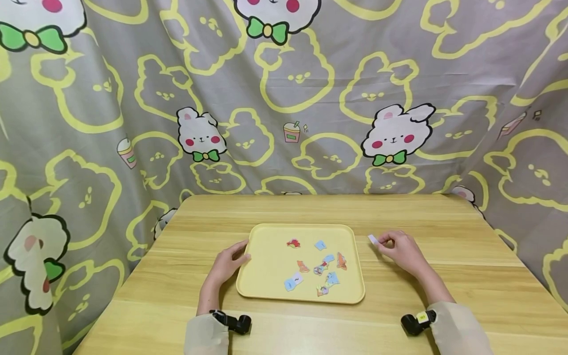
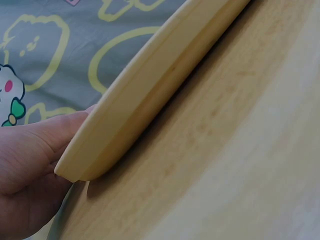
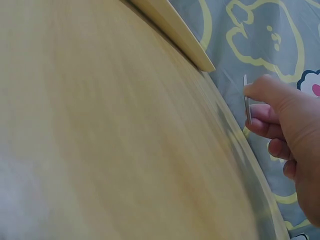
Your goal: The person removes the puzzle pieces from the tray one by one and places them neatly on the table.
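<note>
A yellow tray lies on the wooden table, holding several small flat picture pieces. At its left edge, my left hand grips the rim, the thumb on top; in the left wrist view this hand holds the tray wall, some fingers hidden behind it. To the right of the tray, my right hand pinches a thin flat piece with a pale side showing. The right wrist view shows the piece edge-on between thumb and fingers of the right hand; its printed side cannot be seen.
Inside the tray are a red piece, a blue piece, orange pieces and a blue joined-looking piece. The wooden table reaches back to a patterned curtain, which also hangs on both sides.
</note>
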### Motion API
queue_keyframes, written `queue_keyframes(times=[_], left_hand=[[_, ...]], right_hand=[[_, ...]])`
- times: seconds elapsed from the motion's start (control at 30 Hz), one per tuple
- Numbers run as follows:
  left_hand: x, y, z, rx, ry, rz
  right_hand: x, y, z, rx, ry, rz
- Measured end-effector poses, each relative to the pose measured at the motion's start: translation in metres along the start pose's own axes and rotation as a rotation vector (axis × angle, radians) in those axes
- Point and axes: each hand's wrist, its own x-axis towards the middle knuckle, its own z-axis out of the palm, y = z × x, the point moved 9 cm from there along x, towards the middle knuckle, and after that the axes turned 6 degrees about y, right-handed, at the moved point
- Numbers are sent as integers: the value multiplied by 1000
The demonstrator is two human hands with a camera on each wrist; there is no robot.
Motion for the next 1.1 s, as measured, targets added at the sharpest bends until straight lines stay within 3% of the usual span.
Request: queue_keyframes(times=[1.1], left_hand=[[0, -3, 1, -3, -4, -23]], right_hand=[[0, -22, 7, -310, -50, -208]])
